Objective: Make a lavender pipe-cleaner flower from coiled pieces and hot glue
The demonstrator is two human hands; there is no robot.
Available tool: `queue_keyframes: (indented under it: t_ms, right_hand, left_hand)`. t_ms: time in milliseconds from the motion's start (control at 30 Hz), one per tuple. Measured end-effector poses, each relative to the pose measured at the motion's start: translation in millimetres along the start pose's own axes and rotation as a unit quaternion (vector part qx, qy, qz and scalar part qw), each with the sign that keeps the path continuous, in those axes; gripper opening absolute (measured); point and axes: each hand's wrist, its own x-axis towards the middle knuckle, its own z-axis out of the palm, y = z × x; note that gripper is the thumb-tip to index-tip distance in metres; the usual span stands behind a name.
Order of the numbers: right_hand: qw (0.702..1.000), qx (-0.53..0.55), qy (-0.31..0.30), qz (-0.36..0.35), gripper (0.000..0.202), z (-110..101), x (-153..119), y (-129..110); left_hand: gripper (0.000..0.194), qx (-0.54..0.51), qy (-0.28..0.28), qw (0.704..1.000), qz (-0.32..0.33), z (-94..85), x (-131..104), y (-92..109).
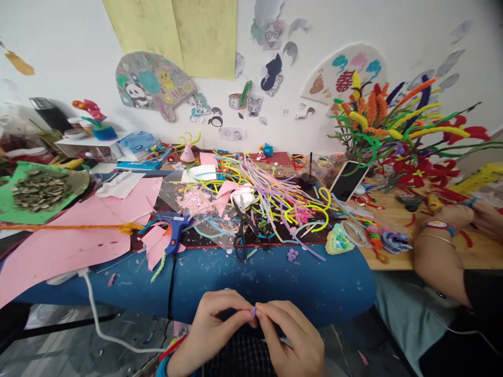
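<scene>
My left hand [218, 327] and my right hand [288, 335] meet in front of the table's near edge. Between their fingertips both pinch a small purple pipe cleaner piece [253, 311], mostly hidden by the fingers. Just beyond, on the blue table covering [220, 277], lies a little purple curled cluster [292, 255]. Black-handled scissors [240, 243] rest farther back, beside a heap of yellow, purple and pink pipe cleaners [271, 188]. A blue glue gun [178, 230] lies to the left, its black cord running down over the edge.
Pink paper sheets [118, 209] and a green tray of seed shells [43, 191] cover the left side. At right are a phone [349, 180], a bunch of pipe cleaner flowers [393, 125] and another person's arm [440, 256]. A white cable [96, 314] hangs at lower left.
</scene>
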Motion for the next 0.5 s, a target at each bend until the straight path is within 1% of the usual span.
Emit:
queue_keyframes:
  t_ms: [33,100,133,167,200,233,267,367,433,500]
  right_hand:
    - [1.0,0.014,0.001,0.027,0.022,1.1,-0.2,0.0]
    - [0.995,0.056,-0.022,0.076,0.017,2.2,1.3,0.6]
    - [0.992,0.08,-0.041,0.094,0.016,2.3,2.9,1.1]
    - [0.988,0.101,-0.056,0.105,0.016,2.3,4.8,1.7]
    - [0.986,0.113,-0.062,0.107,0.015,2.3,6.6,2.4]
    - [0.987,0.115,-0.054,0.097,0.015,2.4,8.1,3.3]
    - [0.991,0.108,-0.036,0.077,0.015,2.6,9.1,4.4]
    - [0.998,0.064,0.014,-0.021,0.022,3.4,7.7,9.4]
    - [0.996,0.037,0.011,-0.081,0.029,3.3,3.7,14.1]
    - [0.993,0.013,-0.003,-0.121,0.035,2.5,-0.5,18.9]
  left_hand:
    - [0.013,0.07,0.017,0.995,0.068,-0.7,-1.3,1.0]
    - [0.013,0.178,0.028,0.966,0.183,-2.7,-4.5,2.1]
    - [0.015,0.213,0.022,0.951,0.222,-3.7,-5.9,2.1]
    - [0.017,0.235,0.017,0.94,0.247,-4.5,-6.7,2.0]
    - [0.018,0.243,0.017,0.935,0.259,-4.8,-6.9,1.8]
    - [0.018,0.241,0.021,0.936,0.256,-4.6,-6.5,1.7]
    - [0.016,0.229,0.028,0.943,0.239,-3.8,-5.5,1.7]
    - [0.009,0.154,0.058,0.976,0.144,0.6,-0.7,2.7]
    - [0.006,0.101,0.069,0.99,0.076,3.2,2.1,4.2]
    - [0.006,0.063,0.062,0.996,0.015,4.2,3.7,6.1]
